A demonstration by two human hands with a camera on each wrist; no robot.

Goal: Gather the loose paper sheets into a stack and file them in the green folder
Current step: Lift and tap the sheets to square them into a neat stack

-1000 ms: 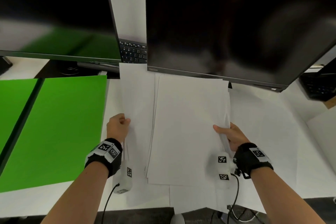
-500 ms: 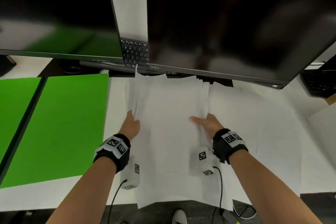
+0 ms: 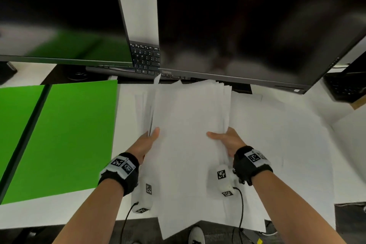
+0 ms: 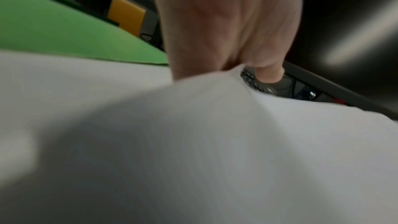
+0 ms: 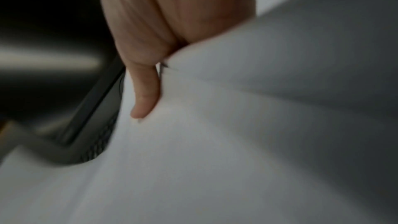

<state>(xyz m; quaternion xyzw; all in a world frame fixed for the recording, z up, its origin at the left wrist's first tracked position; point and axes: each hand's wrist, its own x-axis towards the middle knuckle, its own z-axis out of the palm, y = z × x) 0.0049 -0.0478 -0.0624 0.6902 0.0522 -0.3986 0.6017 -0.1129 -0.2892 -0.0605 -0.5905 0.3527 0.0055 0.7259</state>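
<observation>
Held between both hands at the centre of the head view: a stack of white paper sheets (image 3: pixel 190 125), long axis running from 6 to 12 o'clock, far short edge pointing at 12 toward the lower bezel of the right monitor (image 3: pixel 257 25), near edge hanging past the desk's front edge. Fanned unevenly along the far edge and the left side, so not squared. Pinched on the left long edge by the left hand (image 3: pixel 145 142), thumb on top and the other fingers hidden beneath; pinched likewise on the right long edge by the right hand (image 3: pixel 227 140), thumb lying flat across the top sheet, which the right wrist view confirms (image 5: pixel 144 94). Blurred in both wrist views. At 9 o'clock from the stack, lying open and flat on the white desk (image 3: pixel 49 214): the green folder (image 3: pixel 65 134), dark spine slanting from 7 to 1 o'clock, apart from the sheets. More white paper spread flat under and to 3 o'clock of the stack. At 12 o'clock, behind the gap between the left monitor (image 3: pixel 59 16) and the right one, a black keyboard (image 3: pixel 145 57). Small lettering on the right monitor's bezel too blurred to read. Black-and-white square markers on both wristbands.
</observation>
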